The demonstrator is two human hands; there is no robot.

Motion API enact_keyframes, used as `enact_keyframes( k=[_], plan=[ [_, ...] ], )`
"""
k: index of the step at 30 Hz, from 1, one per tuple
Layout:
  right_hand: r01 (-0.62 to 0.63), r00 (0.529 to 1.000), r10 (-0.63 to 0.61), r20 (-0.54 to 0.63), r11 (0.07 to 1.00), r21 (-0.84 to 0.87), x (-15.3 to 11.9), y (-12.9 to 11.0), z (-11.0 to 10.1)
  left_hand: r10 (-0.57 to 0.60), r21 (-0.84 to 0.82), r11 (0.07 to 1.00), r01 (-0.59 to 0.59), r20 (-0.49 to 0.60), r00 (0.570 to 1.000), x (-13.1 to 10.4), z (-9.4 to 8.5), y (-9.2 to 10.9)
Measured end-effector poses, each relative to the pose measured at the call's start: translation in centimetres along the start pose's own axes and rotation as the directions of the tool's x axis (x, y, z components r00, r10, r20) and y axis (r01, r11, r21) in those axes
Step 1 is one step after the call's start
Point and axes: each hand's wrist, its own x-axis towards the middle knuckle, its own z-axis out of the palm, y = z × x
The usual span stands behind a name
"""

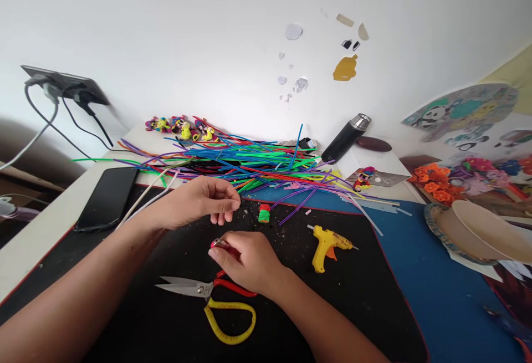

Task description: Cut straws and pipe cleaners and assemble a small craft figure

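My left hand (203,202) is raised over the black mat (286,291), thumb and forefinger pinched together. Whatever lies between those fingertips is too small to make out. Just below and to the right, my right hand (253,263) is closed around a red lighter (216,244), its metal end showing beside the thumb. Scissors (201,289) with one red and one yellow handle lie spread on the mat, partly beneath my right hand. A small green and red coiled pipe-cleaner piece (264,214) stands to the right of my left fingertips.
A yellow glue gun (328,245) lies to the right. Behind the mat is a heap of colourful pipe cleaners (249,158), with small figures (183,129) at its left. A phone (107,197), black flask (343,141) and bowl (486,230) stand around the edges.
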Motion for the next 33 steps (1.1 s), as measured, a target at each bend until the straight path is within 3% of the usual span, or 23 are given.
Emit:
enact_keyframes(
  k=[8, 16, 21, 26, 30, 33],
  plan=[
    [0.063, 0.99, -0.005, 0.14, 0.911, -0.408, 1.4, -1.6, 0.7, 0.04, -0.167, 0.985, -0.044, -0.03, 0.999, -0.5, -0.4, 0.5],
    [0.063, 0.988, 0.012, 0.154, 0.881, -0.47, 3.5, -2.4, 0.5, 0.026, -0.348, 0.935, -0.061, -0.104, 0.994, -0.1, -0.2, 0.3],
    [-0.048, 0.995, 0.028, -0.094, 0.973, -0.226, 2.5, -1.3, -0.8, 0.004, -0.406, 0.912, -0.055, -0.126, 0.992, 0.3, -0.1, -0.1],
    [-0.042, 0.93, 0.065, -0.362, 0.997, 0.072, 1.5, -0.9, -3.8, -0.018, -0.411, 0.911, -0.04, -0.138, 0.99, 0.6, 0.5, -0.5],
    [-0.019, 0.883, 0.074, -0.464, 0.993, 0.121, 0.9, -1.3, -5.3, -0.042, -0.399, 0.917, -0.015, -0.133, 0.99, 0.9, 1.2, -0.7],
    [-0.002, 0.875, 0.062, -0.481, 0.992, 0.124, 0.8, -1.7, -5.5, -0.039, -0.378, 0.926, -0.004, -0.107, 0.994, 1.1, 1.7, -0.9]
  ],
)
